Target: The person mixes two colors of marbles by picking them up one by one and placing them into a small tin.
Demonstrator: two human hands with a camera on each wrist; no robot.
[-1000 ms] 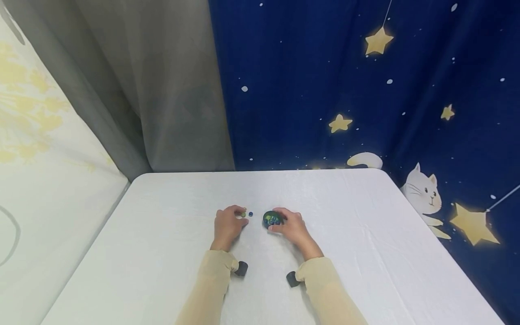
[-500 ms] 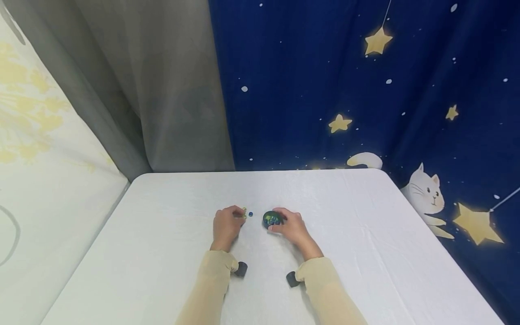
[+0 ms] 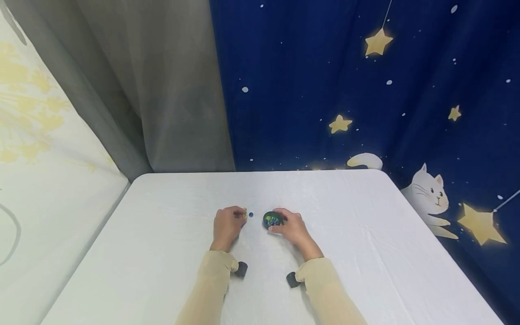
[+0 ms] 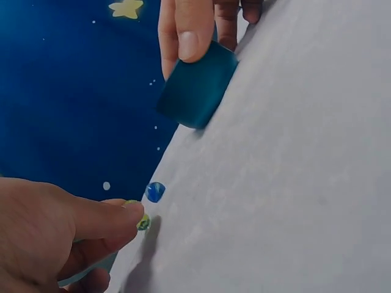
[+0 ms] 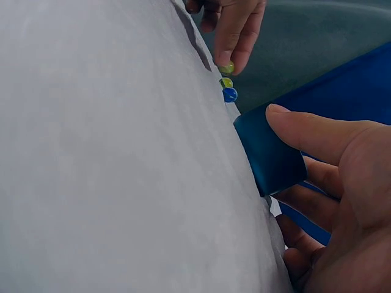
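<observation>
My left hand [image 3: 226, 227] pinches a yellow-green glass marble [image 5: 228, 68] between thumb and fingertips, just above the table. Close by lie a second yellow-green marble [image 5: 226, 82] and a blue marble [image 4: 155, 192]; in the right wrist view these two look nearly touching. My right hand [image 3: 295, 227] grips a small teal cup [image 4: 200, 88] by its side, thumb on one face and fingers on the other. From the head view, several blue, green and yellow marbles [image 3: 271, 220] show inside its mouth, which faces toward me. The cup's far side is hidden by the fingers.
A white-covered table [image 3: 162, 271] spreads under both hands. Black wrist pieces [image 3: 241, 269] stick out from both sleeves. Behind the table's far edge hang a grey curtain [image 3: 178, 90] and a blue curtain [image 3: 300, 90] with stars and a cat.
The left thumb and fingers, earlier apart around a yellow-green marble, have come together in a pinch. The right hand and cup stay in place.
</observation>
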